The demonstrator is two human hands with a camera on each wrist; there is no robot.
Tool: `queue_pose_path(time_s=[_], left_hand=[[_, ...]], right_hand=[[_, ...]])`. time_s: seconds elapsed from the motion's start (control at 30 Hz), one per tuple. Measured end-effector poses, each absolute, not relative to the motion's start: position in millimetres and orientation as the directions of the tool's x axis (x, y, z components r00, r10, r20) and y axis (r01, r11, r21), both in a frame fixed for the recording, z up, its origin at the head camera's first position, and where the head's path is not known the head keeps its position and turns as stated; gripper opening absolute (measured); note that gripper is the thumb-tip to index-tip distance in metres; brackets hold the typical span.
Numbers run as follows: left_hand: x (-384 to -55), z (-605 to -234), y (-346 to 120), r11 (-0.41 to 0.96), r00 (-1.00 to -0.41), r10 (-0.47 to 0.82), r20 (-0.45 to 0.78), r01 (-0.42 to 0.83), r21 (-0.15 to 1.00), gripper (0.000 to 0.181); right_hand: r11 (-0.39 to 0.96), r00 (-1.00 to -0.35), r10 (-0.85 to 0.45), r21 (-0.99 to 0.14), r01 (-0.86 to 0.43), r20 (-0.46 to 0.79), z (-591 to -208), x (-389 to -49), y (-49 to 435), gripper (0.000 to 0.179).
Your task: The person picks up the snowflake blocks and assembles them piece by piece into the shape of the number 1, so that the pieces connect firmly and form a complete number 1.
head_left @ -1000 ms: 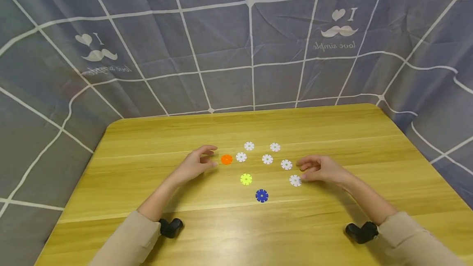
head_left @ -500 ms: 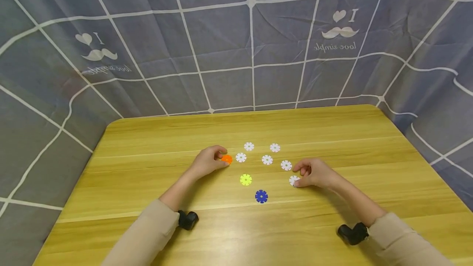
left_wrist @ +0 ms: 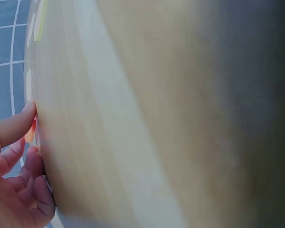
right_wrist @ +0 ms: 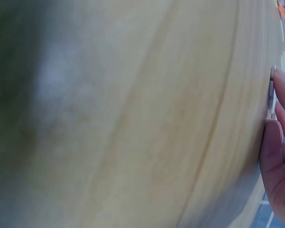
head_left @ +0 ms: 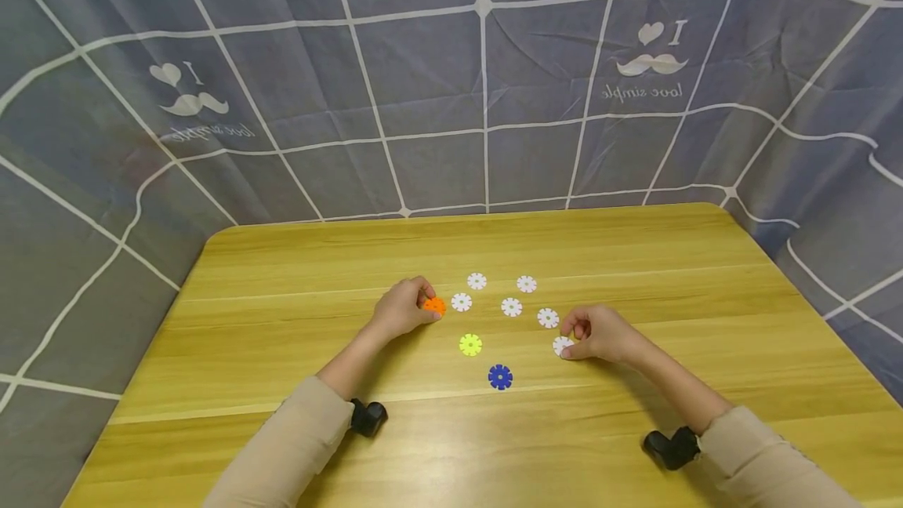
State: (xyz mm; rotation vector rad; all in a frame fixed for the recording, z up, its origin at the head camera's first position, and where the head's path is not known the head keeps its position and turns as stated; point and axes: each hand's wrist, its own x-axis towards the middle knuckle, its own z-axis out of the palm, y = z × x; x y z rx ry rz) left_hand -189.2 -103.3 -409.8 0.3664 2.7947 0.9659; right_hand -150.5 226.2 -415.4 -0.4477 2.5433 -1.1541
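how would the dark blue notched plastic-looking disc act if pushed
Lying flat, the dark blue notched disc probably won't roll or tip. It looks thin, so likely light. The shiny yellow wood-grain table may let it slide.

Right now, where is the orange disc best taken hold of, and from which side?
Probably pinch the orange disc across its rim, near edge to far, from the left: it is thin and round, and a white disc sits close on its right. The left hand holds it so.
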Motion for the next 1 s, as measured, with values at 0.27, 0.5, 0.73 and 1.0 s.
queue_pose_path(time_s=[0.27, 0.5, 0.73, 1.0], left_hand=[[-186, -411, -101, 0.727, -0.956, 0.291, -0.028, 0.202, 0.656, 0.029], [-181, -411, -100, 0.687, -0.948, 0.320, -0.003, 0.229, 0.690, 0.025], [-176, -409, -98, 0.654, -0.947, 0.321, 0.012, 0.231, 0.720, 0.017], [-167, -408, -99, 0.600, -0.931, 0.360, 0.060, 0.281, 0.749, 0.015]], right_hand=[[0.627, -0.901, -0.412, -0.760, -0.172, -0.136, -414, -148, 223, 0.026], [0.610, -0.899, -0.413, -0.777, -0.155, -0.145, -413, -145, 221, 0.027], [0.584, -0.892, -0.436, -0.792, -0.179, -0.121, -412, -146, 217, 0.025], [0.564, -0.896, -0.421, -0.814, -0.137, -0.140, -414, -148, 211, 0.018]])
